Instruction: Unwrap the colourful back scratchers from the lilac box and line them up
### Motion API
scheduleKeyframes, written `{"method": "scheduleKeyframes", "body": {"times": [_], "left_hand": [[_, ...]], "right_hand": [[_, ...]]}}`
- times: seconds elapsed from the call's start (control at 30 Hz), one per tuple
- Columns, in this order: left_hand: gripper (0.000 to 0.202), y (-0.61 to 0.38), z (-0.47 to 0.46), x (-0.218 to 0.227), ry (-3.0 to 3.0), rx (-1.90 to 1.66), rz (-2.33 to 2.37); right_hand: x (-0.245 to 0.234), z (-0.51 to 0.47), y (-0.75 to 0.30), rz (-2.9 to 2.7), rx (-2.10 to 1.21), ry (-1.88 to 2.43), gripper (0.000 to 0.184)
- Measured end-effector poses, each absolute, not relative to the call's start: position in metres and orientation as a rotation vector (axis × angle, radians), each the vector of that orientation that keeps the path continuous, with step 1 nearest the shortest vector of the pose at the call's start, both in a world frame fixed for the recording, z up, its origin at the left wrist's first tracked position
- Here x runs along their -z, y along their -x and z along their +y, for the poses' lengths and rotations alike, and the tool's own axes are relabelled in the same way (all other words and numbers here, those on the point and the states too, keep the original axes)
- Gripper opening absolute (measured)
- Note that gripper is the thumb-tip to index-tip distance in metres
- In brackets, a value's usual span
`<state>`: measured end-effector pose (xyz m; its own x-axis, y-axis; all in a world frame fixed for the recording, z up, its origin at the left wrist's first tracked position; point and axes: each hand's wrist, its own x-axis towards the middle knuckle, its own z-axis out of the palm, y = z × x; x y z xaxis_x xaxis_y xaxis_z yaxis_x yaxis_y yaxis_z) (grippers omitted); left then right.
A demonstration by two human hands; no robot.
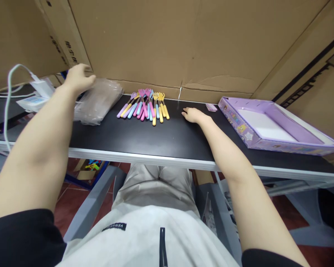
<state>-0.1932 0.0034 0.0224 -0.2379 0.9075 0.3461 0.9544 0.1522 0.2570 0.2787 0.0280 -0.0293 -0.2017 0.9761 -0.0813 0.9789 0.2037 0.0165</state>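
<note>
My left hand is raised at the upper left of the head view, thumb and fingers apart, with nothing visible in it. Just below and to its right lies a stack of clear plastic bags. My right hand lies palm down on the black tabletop, its fingers loosely spread and holding nothing. Between the hands is a loose pile of small back scratchers with claw-shaped heads and pink, yellow, blue and purple handles. A small stack of pink cards sits just beyond my right hand.
An open purple display box stands on the right of the table. White plugs and a cable are at the far left. Cardboard sheets wall the back. Below the table is a carton with colourful pieces.
</note>
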Motion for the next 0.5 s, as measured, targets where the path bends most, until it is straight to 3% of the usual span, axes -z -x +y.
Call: {"method": "scheduleKeyframes", "body": {"times": [0.07, 0.23, 0.37, 0.5], "left_hand": [[0.06, 0.147, -0.001, -0.041, 1.884, 0.717, -2.232], [0.05, 0.042, -0.002, -0.059, 2.113, 1.052, -2.058], [0.039, -0.005, 0.007, -0.035, 2.185, 1.047, -2.052], [0.028, -0.023, 0.011, 0.005, 2.189, 0.786, -2.085]], "right_hand": [[0.03, 0.03, -0.279, 2.388, 0.061, -1.93, 0.057], [0.031, 0.03, -0.28, 2.398, 0.073, -1.936, 0.058], [0.028, 0.026, -0.279, 2.397, 0.059, -1.923, 0.056], [0.027, 0.024, -0.278, 2.393, 0.043, -1.908, 0.055]]}}
